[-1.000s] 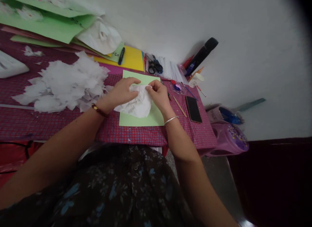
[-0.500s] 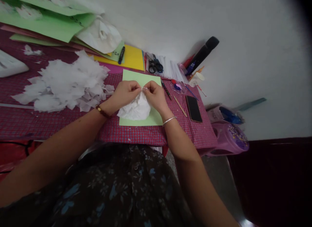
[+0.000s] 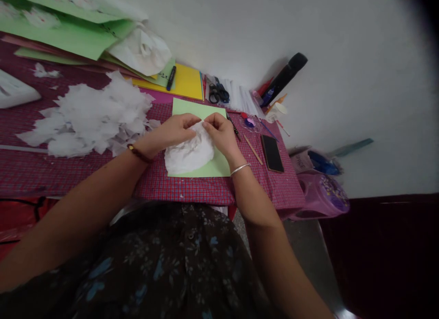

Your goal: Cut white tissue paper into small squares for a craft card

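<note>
A crumpled white tissue paper [image 3: 189, 154] lies on a light green sheet [image 3: 219, 166] at the table's front middle. My left hand [image 3: 173, 130] pinches the tissue's upper edge from the left. My right hand [image 3: 222, 132] pinches the same edge from the right, fingertips almost touching the left ones. Both hands are closed on the paper. A beaded bracelet is on my left wrist and a silver bangle on my right.
A big heap of white tissue pieces [image 3: 89, 115] covers the left of the red checked cloth [image 3: 68, 172]. Black scissors [image 3: 218, 93], a marker [image 3: 170, 78], yellow paper [image 3: 187, 81], a phone [image 3: 272, 153], a wooden stick [image 3: 253, 149] and pens lie around. A pink stool [image 3: 320, 198] stands at right.
The tissue, bunched up and lifted between my fingers half a second ago, now spreads wider and flatter on the green sheet. Both hands stayed at its top edge.
</note>
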A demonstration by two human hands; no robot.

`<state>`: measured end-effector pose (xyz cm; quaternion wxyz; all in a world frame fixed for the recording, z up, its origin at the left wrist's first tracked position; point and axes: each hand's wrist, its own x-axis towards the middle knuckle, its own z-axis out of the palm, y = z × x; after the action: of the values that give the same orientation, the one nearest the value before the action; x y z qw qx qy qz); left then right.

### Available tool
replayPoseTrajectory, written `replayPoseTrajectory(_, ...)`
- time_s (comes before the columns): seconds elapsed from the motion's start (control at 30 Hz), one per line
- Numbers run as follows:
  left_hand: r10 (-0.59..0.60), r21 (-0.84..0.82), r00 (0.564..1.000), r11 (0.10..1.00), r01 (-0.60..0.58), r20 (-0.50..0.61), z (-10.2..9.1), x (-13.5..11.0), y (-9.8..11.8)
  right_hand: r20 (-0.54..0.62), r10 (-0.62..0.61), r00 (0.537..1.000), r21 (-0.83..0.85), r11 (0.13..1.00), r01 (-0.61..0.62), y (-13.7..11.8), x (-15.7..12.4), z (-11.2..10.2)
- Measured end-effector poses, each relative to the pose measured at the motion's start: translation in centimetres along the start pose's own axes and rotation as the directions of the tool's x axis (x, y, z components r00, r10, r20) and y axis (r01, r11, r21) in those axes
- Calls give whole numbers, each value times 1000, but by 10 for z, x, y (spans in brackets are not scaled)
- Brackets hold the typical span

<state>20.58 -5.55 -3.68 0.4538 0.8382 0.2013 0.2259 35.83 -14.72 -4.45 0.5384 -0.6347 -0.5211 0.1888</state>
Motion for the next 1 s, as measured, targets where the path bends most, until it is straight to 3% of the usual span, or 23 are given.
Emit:
replayPoseTrajectory(0.1,-23,-82,1000,996,23,3,1,-1,2,30,-18,999,53,998,16,-2,-2,0)
replayPoseTrajectory(0.23,-65,-60,986,997,56,-151,-1,1,0,85,2,996,52,999,-7,-1,-2,1)
replayPoseTrajectory(0.33,-18,142,980,989,47,-198,-1,3,1,53,-1,999,-26,1000,3,2,-1,3)
replayPoseTrajectory(0.43,59,344,989,939,-10,-134,3,2,5,4,-44,999,-85,995,45,3,-2,4)
replayPoseTrajectory(0.6,98,499,995,863,-80,-10,9,-1,8,69,-98,993,-164,981,108,2,-3,2)
replayPoseTrajectory(0.8,173,284,943,955,-89,-285,4,2,4,33,-19,999,-214,976,26,6,0,2)
replayPoseTrajectory(0.9,73,130,922,991,-24,-381,1,4,1,1,-7,1000,-175,985,7,7,0,2)
replayPoseTrajectory(1.0,-87,-139,951,989,47,-297,1,3,0,0,-13,1000,-152,988,12,5,0,2)
